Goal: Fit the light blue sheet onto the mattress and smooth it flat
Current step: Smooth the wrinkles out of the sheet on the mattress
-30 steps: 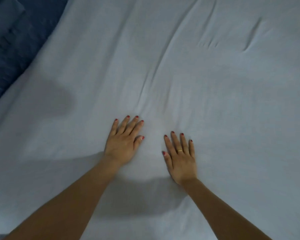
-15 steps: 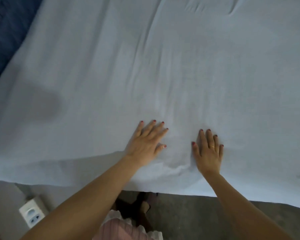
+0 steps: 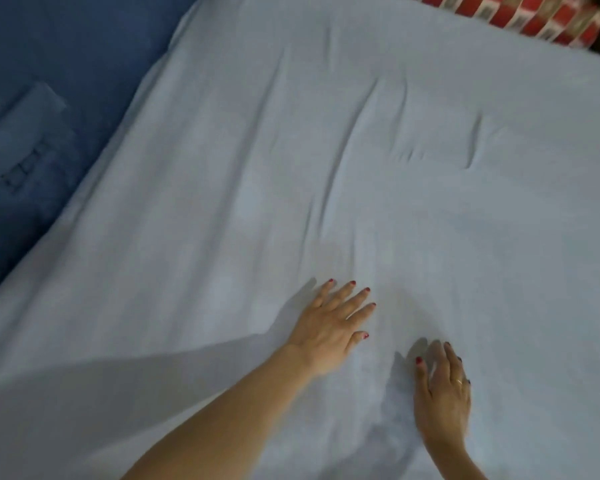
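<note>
The light blue sheet (image 3: 222, 202) covers the mattress and fills most of the view. Long creases run through its middle and short folds sit at the upper right. My left hand (image 3: 329, 327) lies flat on the sheet with straight, spread fingers pointing up and to the right. My right hand (image 3: 442, 393) rests palm down a little lower and to the right, its fingers straight and blurred. Neither hand holds any cloth.
Dark blue fabric (image 3: 32, 133) lies along the left side of the mattress. A red and white patterned cloth (image 3: 520, 12) shows at the top right edge, beyond the sheet.
The view has swung up, so the floor and bed edge have left the frame. Both hands have slid forward over the sheet, the left one further ahead than the right.
</note>
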